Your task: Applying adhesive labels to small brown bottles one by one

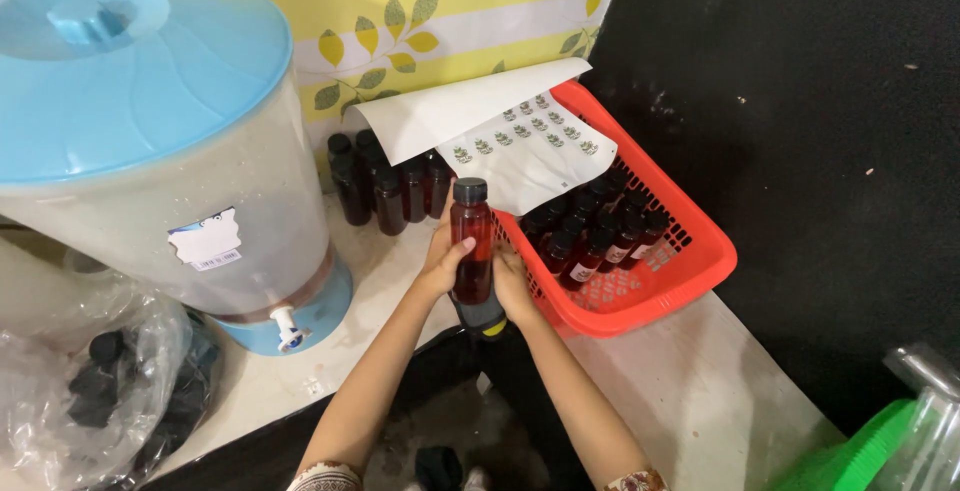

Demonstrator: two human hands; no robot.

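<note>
Both hands wrap around one small bottle (471, 241) and hold it upright over the edge of the counter (700, 391). Left hand (447, 263) is closed on the left side of the bottle, with the thumb lying across the front of the red part. Right hand (512, 286) is closed on the right side, lower down, so the bottle sits snug between the two palms. It looks like the thumb is pressing on the front, maybe to keep it from turning, but I cannot tell if anything is under the thumb. The bottle is full of dark red drink and has a black cap on top, so it can be held straight up without spilling. It is just beside the red basket (690, 271), near its left rim. Inside the basket stand more bottles (590, 236) of the same kind, packed close so they stay standing. A sheet of stickers (525, 146) lies over the back of the basket, curled up at one side, close to the hands. More dark bottles (385, 186) stand in a bunch behind, by the wall. A big tub with a blue lid (130, 81) and a little tap (287, 329) sits on the left. A clear bag of black caps (100, 381) is beside it.
</note>
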